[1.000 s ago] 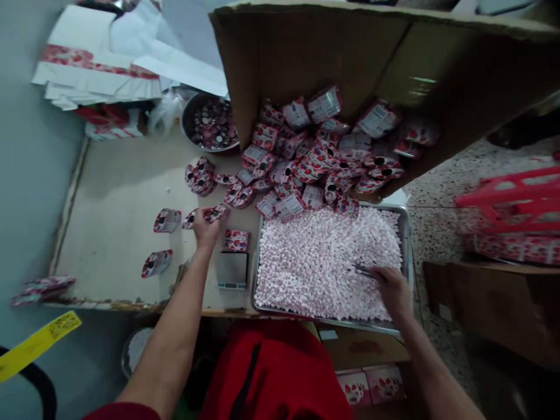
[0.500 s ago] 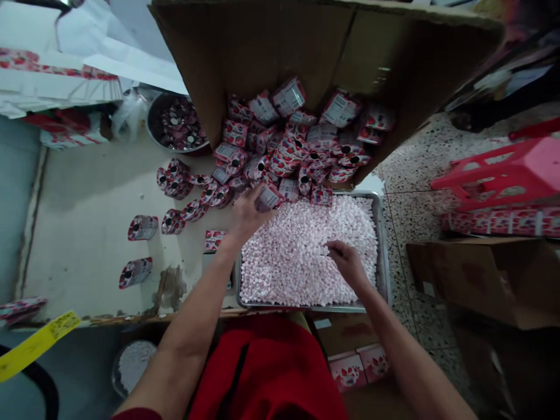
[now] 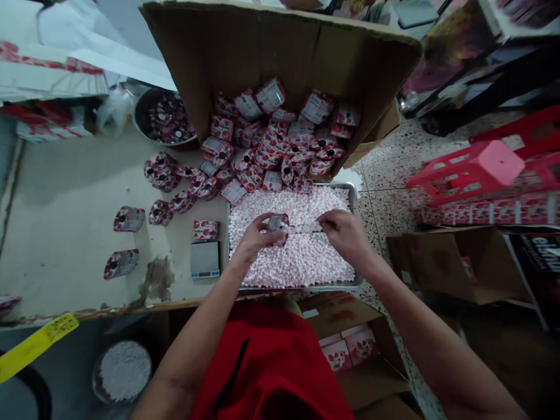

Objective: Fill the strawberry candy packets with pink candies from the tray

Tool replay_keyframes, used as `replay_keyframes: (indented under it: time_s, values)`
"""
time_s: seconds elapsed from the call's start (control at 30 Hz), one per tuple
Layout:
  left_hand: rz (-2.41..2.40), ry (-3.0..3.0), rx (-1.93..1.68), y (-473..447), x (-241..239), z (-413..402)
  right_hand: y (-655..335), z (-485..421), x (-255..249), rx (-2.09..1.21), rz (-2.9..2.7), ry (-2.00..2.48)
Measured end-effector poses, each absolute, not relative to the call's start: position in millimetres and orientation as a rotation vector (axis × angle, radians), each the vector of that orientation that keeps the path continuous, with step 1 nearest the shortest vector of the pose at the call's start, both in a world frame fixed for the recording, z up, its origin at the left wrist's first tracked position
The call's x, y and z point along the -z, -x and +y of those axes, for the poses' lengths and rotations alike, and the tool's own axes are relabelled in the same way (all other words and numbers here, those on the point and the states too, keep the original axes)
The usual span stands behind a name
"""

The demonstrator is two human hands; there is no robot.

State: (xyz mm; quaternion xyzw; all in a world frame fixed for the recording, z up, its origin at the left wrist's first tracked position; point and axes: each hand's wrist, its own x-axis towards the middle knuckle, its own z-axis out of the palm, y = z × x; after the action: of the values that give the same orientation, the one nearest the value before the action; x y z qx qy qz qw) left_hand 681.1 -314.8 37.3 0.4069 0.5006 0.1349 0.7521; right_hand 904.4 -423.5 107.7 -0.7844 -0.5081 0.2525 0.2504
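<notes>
My left hand (image 3: 252, 242) grips a small berry-printed pouch (image 3: 279, 223) over the metal tray (image 3: 355, 210). White and pale pink pellets (image 3: 293, 262) fill that tray. In my right hand (image 3: 345, 233) is the handle of a small scoop (image 3: 308, 228), which carries pellets; its tip points at the pouch's mouth. Whether scoop and pouch touch, I cannot tell. Left of the tray sits a small digital scale (image 3: 204, 259), with a berry-printed pack (image 3: 205, 229) at its far end. Beyond the tray, more printed pouches (image 3: 271, 149) spill from a tipped cardboard box (image 3: 280, 49).
Several upright pouches (image 3: 129, 219) stand on the table (image 3: 70, 192) at left. A metal bowl (image 3: 164, 116) of shiny discs is behind them. Pink plastic stools (image 3: 476, 169) and open cartons (image 3: 464, 262) are on the right-hand floor. A tub of pellets (image 3: 125, 370) sits below the table edge.
My left hand has come from the pouch pile to above the tray, bringing a pouch. My right hand has lifted a scoop with pellets out of the tray. The view has shifted right.
</notes>
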Motion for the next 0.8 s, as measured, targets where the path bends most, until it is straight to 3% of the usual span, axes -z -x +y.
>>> replay_keyframes:
  time_s: [0.23, 0.4, 0.5, 0.6, 0.7, 0.8]
  values:
    - [1.181, -0.751, -0.282, -684, -24, -333, -854, -404, -156, -0.380, -1.983, 2.455]
    - [1.124, -0.687, -0.243, -681, -17, -324, -874, -427, -149, -0.330, -1.783, 2.390]
    - [1.020, -0.661, -0.256, -675, -15, -314, -921, -475, -97, -0.366, -1.452, 2.427]
    - [0.938, -0.563, -0.244, -665, -14, -302, -946, -508, -14, -0.396, -1.126, 2.626]
    - [0.903, -0.488, -0.190, -654, -12, -294, -917, -489, 62, -0.533, -0.940, 2.490]
    - [0.957, -0.699, -0.195, -649, -11, -291, -869, -441, 95, -0.608, -0.872, 2.308]
